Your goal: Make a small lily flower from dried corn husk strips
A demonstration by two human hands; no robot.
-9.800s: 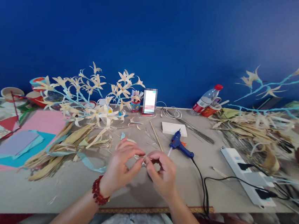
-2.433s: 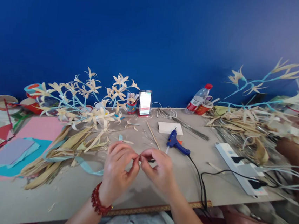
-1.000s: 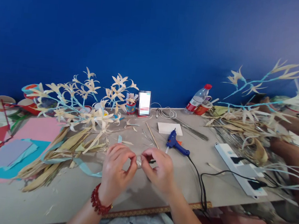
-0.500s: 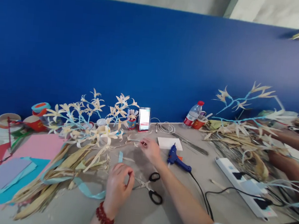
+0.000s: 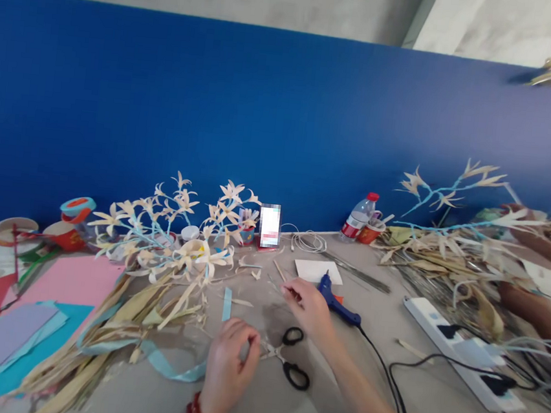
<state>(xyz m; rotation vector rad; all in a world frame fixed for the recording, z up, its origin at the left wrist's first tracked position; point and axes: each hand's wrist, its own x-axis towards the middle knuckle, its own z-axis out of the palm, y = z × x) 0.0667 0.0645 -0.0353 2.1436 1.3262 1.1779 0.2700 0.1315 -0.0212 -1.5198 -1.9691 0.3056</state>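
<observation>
"Starting at the left edge of the grey bench [image 5: 154,402], what do I have?"

"I see a flat pink paper sheet [image 5: 73,281], partly covered by lavender paper [image 5: 10,333]. Next comes a bundle of dry tan husk strips [image 5: 135,302], with cream-petalled flowers on pale-blue stems [image 5: 186,201] behind it toward the back edge."

"And the left hand [image 5: 231,370]?"

"Raised near the front edge, thumb and forefinger close together. From here I can't tell whether they pinch anything. Metal scissors with black loop handles [image 5: 279,352] lie just right of it, handles spread, blade tips hidden by the hand."

"The right hand [image 5: 312,307]?"

"Extended over mid-bench, fingertips bunched beside a thin pale wooden stick [image 5: 279,271]; I can't tell whether they hold anything. Just right is a blue plastic glue gun [image 5: 338,307], then a long white power strip [image 5: 432,329] toward the right edge."
</observation>
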